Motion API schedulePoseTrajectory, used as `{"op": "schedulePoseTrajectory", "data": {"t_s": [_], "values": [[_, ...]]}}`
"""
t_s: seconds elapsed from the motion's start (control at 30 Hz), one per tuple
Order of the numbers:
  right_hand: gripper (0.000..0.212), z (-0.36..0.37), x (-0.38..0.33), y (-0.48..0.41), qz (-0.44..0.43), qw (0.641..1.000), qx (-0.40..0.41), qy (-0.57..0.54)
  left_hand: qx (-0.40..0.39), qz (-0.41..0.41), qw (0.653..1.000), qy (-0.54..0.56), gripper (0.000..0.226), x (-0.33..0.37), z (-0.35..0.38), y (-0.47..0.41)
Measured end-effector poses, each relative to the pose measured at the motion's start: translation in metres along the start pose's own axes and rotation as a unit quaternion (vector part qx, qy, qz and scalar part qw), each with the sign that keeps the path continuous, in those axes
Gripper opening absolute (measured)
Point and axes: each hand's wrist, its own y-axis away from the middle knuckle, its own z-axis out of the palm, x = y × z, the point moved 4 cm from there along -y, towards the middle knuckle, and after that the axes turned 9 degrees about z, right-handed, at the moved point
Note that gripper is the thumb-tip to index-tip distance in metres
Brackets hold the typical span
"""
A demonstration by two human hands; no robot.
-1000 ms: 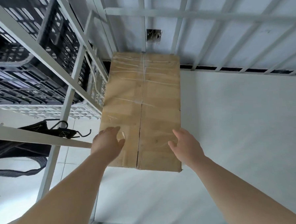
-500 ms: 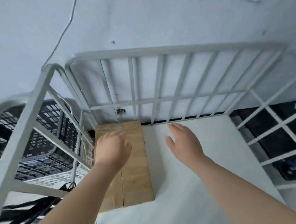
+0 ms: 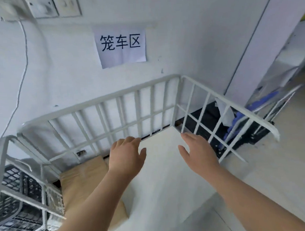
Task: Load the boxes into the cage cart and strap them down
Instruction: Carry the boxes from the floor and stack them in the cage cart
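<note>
A flat brown cardboard box point(image 3: 84, 179) lies on the white floor of the cage cart point(image 3: 101, 104), pushed against the cart's left side and back rail. My left arm covers part of the box. My left hand point(image 3: 126, 154) floats above the cart floor to the right of the box, fingers relaxed and empty. My right hand point(image 3: 197, 152) is held out beside it, open and empty, close to the cart's right side grid. Neither hand touches the box or the rails.
The cart's white metal sides stand at the left point(image 3: 25, 198), back and right point(image 3: 215, 115). Black plastic crates point(image 3: 14, 196) sit beyond the left side. Dark and blue items point(image 3: 237, 121) lie outside the right side. A paper sign point(image 3: 120, 46) hangs on the wall.
Both hands have come off the box and risen away from it. The view has lifted from the box to the cart's rails and the wall.
</note>
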Motion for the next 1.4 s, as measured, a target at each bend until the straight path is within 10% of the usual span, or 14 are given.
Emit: {"op": "schedulePoseTrajectory", "data": {"t_s": [0.57,1.4], "values": [[0.046,-0.210,0.372,0.282,0.329,0.937,0.109,0.045,-0.080,0.324,0.942,0.036,0.044,0.480,0.070,0.036],[0.045,-0.348,0.760,0.495,0.721,0.661,0.205,0.015,-0.180,0.683,0.706,0.037,0.043,1.057,0.215,0.027]]}}
